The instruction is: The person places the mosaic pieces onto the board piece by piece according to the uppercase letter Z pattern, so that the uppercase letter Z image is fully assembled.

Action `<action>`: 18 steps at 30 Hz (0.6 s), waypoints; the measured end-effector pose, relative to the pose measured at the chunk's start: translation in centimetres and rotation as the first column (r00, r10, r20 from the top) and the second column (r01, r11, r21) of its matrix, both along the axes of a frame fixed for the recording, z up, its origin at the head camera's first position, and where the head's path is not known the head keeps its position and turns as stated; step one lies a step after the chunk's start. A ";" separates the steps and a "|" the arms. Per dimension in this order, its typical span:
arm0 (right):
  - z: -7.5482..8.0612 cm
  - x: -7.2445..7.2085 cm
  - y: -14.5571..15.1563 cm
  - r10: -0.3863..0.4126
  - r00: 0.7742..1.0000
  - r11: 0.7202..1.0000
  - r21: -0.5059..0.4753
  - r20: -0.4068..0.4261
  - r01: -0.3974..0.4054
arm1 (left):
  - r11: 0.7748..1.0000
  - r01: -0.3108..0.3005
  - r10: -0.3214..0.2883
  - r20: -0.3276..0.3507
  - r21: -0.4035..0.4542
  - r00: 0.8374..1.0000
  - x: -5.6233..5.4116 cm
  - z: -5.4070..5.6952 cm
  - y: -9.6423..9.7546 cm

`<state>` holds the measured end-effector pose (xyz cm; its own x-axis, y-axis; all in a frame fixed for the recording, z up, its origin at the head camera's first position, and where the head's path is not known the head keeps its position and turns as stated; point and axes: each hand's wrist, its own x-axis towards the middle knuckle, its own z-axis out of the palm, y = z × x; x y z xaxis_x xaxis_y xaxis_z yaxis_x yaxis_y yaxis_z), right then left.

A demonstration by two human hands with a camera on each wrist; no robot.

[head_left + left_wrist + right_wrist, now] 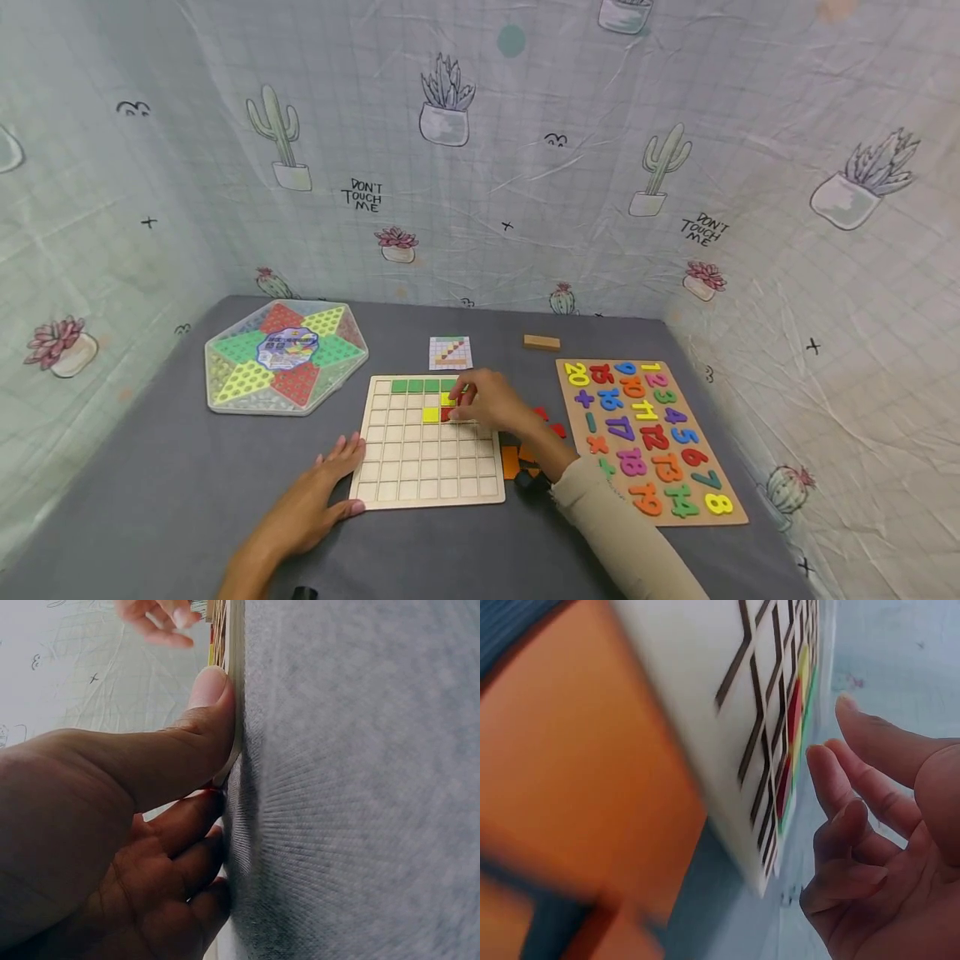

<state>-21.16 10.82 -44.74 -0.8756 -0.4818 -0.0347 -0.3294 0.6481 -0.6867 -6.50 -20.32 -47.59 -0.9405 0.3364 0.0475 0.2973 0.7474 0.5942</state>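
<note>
A wooden grid board (pixel 420 475) lies on the grey cloth, with green tiles (pixel 416 386) along its far row. Yellow tiles (pixel 431 415) and a red tile (pixel 446 414) sit in cells nearer its middle. My left hand (pixel 311 504) rests against the board's left edge, its thumb (pixel 206 690) touching the side and its fingers extended. Over the board's upper right part hovers my right hand (pixel 491 402), close to the red tile. In the right wrist view its thumb (pixel 877 731) and fingertips stand apart, with nothing visible between them.
Orange tiles (pixel 510 462) and red tiles (pixel 557 430) lie right of the board, partly under the right arm. A pattern card (pixel 450 353) and a wooden block (pixel 542 342) are behind. A hexagonal box (pixel 287 350) stands left, a number board (pixel 731 518) right.
</note>
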 end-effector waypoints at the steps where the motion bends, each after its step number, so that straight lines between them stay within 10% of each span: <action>1: 0.1 0.1 0.6 -0.013 1.000 1.000 -0.007 0.008 0.013 | 1.000 0.000 0.000 0.001 -0.002 1.000 0.0 0.0 0.0; 18: 0.0 0.9 10.3 -0.318 0.948 0.940 0.126 -0.002 0.316 | 1.000 0.000 -0.001 -0.022 -0.022 1.000 0.1 0.1 0.2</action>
<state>-20.25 21.16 -44.74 -0.9809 -0.1705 -0.0938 -0.0812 0.7966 -0.5990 -6.38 -20.16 -47.53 -0.9392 0.3379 0.0611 0.3105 0.7598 0.5712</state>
